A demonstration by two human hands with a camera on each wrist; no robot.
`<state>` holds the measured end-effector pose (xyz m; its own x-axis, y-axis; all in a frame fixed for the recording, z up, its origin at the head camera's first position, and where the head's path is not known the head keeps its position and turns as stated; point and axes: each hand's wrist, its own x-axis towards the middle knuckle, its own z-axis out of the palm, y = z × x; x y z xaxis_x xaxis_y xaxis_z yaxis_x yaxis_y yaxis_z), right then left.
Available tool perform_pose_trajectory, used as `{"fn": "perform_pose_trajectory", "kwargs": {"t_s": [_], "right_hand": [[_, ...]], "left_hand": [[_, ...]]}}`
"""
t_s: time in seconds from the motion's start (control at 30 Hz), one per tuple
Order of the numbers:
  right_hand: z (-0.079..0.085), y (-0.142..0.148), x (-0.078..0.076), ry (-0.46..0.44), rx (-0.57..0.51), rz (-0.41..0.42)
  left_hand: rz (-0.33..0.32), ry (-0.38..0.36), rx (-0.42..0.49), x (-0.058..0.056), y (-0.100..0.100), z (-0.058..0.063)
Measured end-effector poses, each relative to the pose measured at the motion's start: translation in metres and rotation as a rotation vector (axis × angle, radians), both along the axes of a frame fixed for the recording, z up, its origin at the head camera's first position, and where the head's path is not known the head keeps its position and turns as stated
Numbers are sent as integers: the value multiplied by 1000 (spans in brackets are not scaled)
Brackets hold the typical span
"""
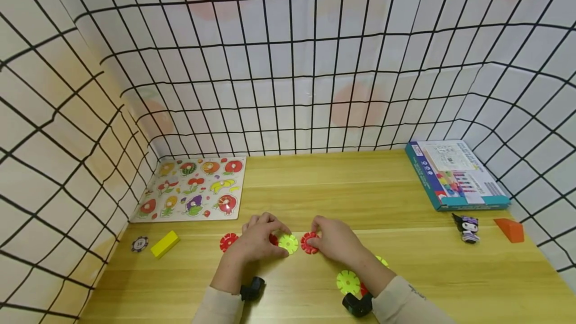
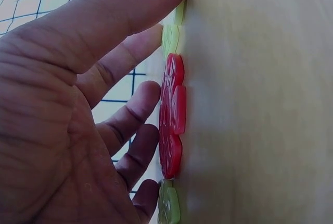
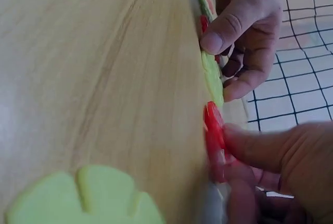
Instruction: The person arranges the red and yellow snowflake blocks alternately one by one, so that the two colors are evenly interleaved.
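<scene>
My left hand [image 1: 258, 239] holds a yellow-green notched disc [image 1: 288, 244] flat on the table, thumb on its near edge and index finger on its far edge. Just to the right, my right hand [image 1: 337, 239] pinches a red notched disc [image 1: 309, 243] between thumb and fingers; a narrow gap parts the two discs. Under my left hand another red disc [image 2: 171, 117] and a green disc [image 2: 167, 203] continue the row, both mostly hidden from the head view. At the row's left end lies a red disc [image 1: 228, 242].
Loose yellow-green [image 1: 348, 282] and red discs [image 1: 364, 289] lie near my right wrist. At left are a fruit puzzle board [image 1: 193, 189], yellow block [image 1: 165, 244] and round chip [image 1: 140, 244]. At right are a box [image 1: 459, 174], small figurine [image 1: 468, 228] and orange block [image 1: 510, 230]. Black mesh [image 1: 292, 64] surrounds the table.
</scene>
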<state>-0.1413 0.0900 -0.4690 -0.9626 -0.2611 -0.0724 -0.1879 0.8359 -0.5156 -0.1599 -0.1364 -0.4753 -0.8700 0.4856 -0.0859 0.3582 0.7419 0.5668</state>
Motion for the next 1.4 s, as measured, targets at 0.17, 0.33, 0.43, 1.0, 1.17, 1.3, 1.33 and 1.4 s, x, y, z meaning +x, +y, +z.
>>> {"fn": "perform_pose_trajectory", "kwargs": {"t_s": [0.17, 0.33, 0.43, 1.0, 1.17, 1.3, 1.33, 1.4], "right_hand": [[-2, -1, 3, -6, 14, -54], [-4, 1, 4, 5, 1, -38], [-6, 7, 6, -11, -48, -42], [0, 79, 49, -223, -174, 69], [-5, 85, 65, -256, -177, 110], [-6, 85, 70, -258, -156, 123], [-6, 84, 70, -258, -146, 126], [-5, 83, 72, -257, -126, 128]], "left_hand": [[-1, -8, 3, 1, 1, 0], [-3, -10, -2, 1, 2, -1], [-4, -17, -2, 1, 3, -2], [-62, -23, 32, -2, 22, 0], [-67, -16, 27, -3, 34, -2], [-59, -1, 26, -4, 42, -2], [-57, 1, 25, -5, 44, -1], [-58, 3, 23, -5, 46, -1]]}}
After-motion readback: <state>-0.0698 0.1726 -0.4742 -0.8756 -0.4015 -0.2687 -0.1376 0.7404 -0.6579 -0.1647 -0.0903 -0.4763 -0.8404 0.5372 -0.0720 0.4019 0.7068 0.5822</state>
